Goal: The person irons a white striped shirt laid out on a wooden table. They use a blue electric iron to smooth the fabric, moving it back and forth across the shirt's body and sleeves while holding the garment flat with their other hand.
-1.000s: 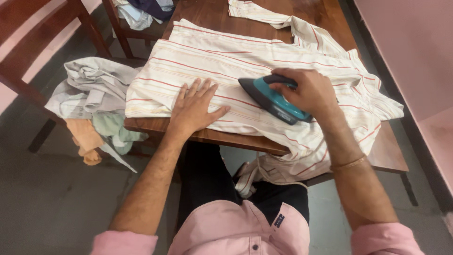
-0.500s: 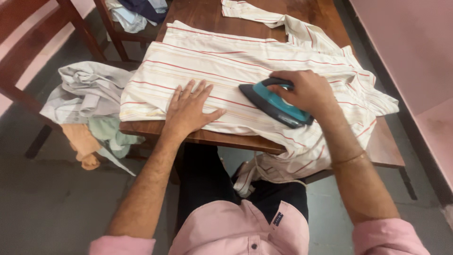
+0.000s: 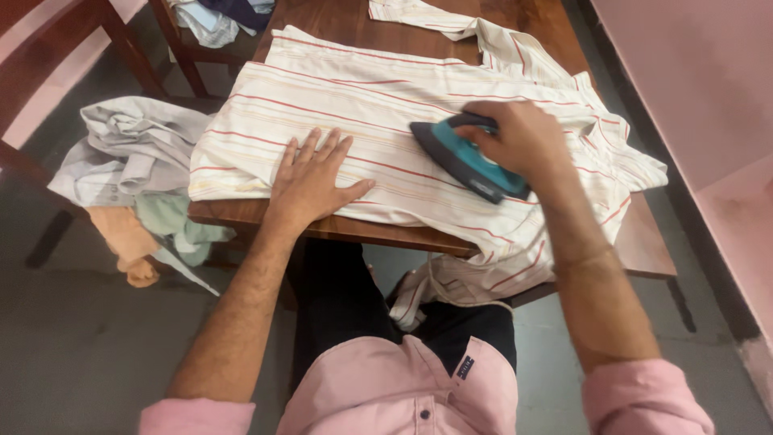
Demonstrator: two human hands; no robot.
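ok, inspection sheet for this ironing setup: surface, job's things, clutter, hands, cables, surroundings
Surface: wooden table, mostly covered by cloth.
Job's things: striped cream shirt spread flat, one part hanging over the near edge; teal iron resting on it.
Clutter: heap of clothes on a chair at left; more clothes on a far chair.
Hands: left hand flat on the shirt; right hand gripping the iron's handle.
Cables: nothing seen.
Surroundings: grey floor, pink wall at right.

Soft, even indoor light as I watch: faint shadows beneath the table point(image 3: 628, 242), no glare, slight blur toward the edges.
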